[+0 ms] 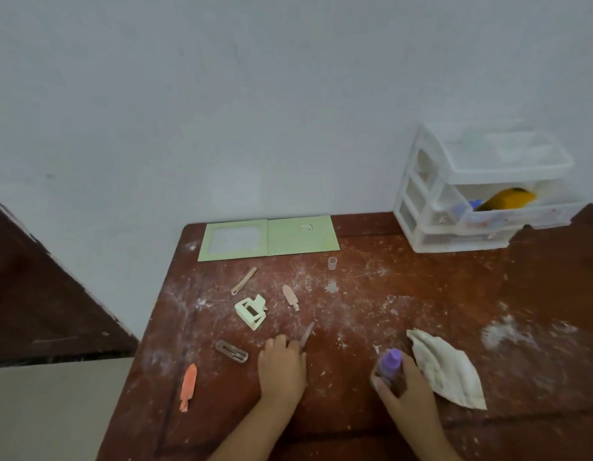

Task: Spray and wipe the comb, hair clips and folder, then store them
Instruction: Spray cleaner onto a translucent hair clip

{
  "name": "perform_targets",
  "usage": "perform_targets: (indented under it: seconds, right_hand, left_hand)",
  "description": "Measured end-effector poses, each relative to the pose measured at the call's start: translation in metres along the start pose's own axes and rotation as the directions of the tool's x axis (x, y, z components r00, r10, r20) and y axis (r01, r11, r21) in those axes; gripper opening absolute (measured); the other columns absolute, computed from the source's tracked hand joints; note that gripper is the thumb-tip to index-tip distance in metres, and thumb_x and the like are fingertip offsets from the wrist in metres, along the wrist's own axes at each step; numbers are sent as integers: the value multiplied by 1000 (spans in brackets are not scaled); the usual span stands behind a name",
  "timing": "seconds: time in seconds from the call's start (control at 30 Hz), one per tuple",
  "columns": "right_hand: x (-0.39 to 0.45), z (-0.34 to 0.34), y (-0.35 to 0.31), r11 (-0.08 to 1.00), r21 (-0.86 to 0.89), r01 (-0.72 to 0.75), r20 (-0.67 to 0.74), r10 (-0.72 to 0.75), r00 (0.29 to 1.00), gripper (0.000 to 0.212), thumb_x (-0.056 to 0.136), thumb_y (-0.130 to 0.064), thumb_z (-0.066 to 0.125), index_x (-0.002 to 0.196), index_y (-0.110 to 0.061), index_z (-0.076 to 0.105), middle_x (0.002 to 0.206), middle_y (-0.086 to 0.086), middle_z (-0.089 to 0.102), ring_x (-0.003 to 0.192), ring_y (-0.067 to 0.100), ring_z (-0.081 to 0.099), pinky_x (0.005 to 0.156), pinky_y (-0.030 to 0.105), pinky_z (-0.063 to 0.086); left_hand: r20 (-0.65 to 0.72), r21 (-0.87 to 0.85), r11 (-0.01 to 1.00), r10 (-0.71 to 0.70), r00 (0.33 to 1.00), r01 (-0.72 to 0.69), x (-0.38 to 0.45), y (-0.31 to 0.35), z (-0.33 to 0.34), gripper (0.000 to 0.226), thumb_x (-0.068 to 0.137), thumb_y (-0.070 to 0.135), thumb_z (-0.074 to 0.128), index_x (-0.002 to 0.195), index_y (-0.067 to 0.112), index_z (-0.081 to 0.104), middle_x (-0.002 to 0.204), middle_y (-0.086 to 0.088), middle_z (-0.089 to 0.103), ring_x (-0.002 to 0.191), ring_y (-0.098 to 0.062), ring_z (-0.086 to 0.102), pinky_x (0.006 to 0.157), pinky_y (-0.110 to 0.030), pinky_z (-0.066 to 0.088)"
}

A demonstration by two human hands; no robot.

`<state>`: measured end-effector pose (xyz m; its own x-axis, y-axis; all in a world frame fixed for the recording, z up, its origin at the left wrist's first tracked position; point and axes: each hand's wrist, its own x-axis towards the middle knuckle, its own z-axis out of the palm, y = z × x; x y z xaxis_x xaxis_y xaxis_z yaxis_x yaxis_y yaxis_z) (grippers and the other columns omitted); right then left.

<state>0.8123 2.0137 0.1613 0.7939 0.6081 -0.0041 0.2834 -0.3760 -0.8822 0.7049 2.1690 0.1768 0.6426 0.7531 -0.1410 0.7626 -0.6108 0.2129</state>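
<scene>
Green folder (269,238) open flat at the back edge of the dusty surface (421,311). Hair clips scattered in front: slim tan clip (243,280), pink clip (290,297), pale green claw clip (250,311), grey snap clip (232,351), orange clip (188,386) nearest. Thin grey clip (307,334) pinched in left hand (281,367). Purple-capped spray bottle (388,364) gripped upright in right hand (405,387), crumpled white cloth (444,367) just beside.

Your left hand (281,364) pinches a thin clip (307,333) on the dusty counter (421,294); your right hand (406,385) grips the purple-capped spray bottle (388,362) beside the cloth (446,367)
</scene>
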Motion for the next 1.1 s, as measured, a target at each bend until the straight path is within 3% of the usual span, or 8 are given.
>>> perform_targets:
  seconds: [0.2,0.37,0.47,0.57,0.73,0.87,0.97,1.1]
  right_hand:
    - [-3,-2,-9,999,37,-25,-1,25,1000,35,75,-22,68,106,-11,56,89,-9,58,88,14,58,70,18,40]
    - [-14,-10,-36,997,71,-26,184,13,983,68,83,-4,60,128,-35,20,104,-18,50,83,-5,54,68,7,44]
    - [-29,-9,-49,993,108,-38,232,12,973,73,70,-18,58,127,-46,22,75,-10,57,56,2,49,60,17,44]
    - [-47,0,-53,991,117,-65,317,24,948,69,72,-12,59,118,-52,27,55,-11,55,46,2,38,54,21,35]
    - [-67,19,-53,994,50,-94,367,69,928,70,76,8,55,108,-49,29,66,-11,51,42,2,41,47,11,35]
    - [-72,28,-46,995,-12,-97,424,93,901,73,77,6,53,117,-47,24,73,-18,42,47,-3,44,51,11,37]
    - [-73,33,-40,996,-86,-34,432,68,899,72,82,-4,58,127,-44,18,95,-21,42,68,-10,48,65,1,39]
    - [-76,36,-33,987,-99,128,381,-81,921,92,84,-9,59,105,-83,9,114,-39,24,107,-28,30,80,-10,25]
  left_hand:
    - [-35,-245,969,18,999,-26,-8,-14,-5,27,96,22,37,110,16,59,106,-2,62,100,-18,57,82,-25,41]
    - [-42,-702,711,-82,996,29,-36,-23,-12,29,79,7,65,66,32,60,72,15,57,70,-2,56,64,-4,39]
    - [8,-801,594,-106,994,69,-58,-24,-4,40,78,5,66,59,39,58,69,9,64,70,-10,64,69,-16,48]
    - [68,-861,486,-186,980,152,-75,-29,7,41,79,-3,63,60,34,63,70,1,67,69,-20,66,70,-28,52]
    - [245,-902,286,-277,929,323,-95,-29,16,16,79,0,64,87,13,63,76,5,62,71,-8,59,69,-16,51]
    - [234,-890,311,-313,920,332,-103,-31,21,16,79,3,65,80,18,64,79,-2,68,73,-16,64,79,-29,54]
    - [225,-851,399,-311,923,342,-109,-31,25,15,79,8,66,81,22,64,77,0,70,71,-11,67,68,-12,51]
    - [178,-822,466,-337,924,328,-114,-28,26,15,76,11,69,91,11,70,83,-5,73,79,-16,68,83,-26,51]
